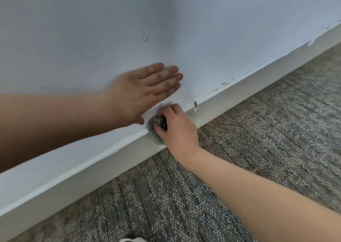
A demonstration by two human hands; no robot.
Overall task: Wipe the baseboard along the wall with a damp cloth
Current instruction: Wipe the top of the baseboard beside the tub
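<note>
A pale grey baseboard (239,92) runs diagonally from lower left to upper right where the wall meets the carpet. My right hand (177,129) grips a small bunched grey cloth (156,134) with a dark patterned patch and presses it against the baseboard near the middle of the view. My left hand (145,90) lies flat on the wall just above, fingers straight and close together, holding nothing. Most of the cloth is hidden under my right hand's fingers.
The white wall (203,29) carries small dark scuffs and chipped paint along the baseboard's top edge, with a nick (195,106) just right of my hand. Grey patterned carpet (258,140) covers the floor. A white object (132,239) peeks in at the bottom edge.
</note>
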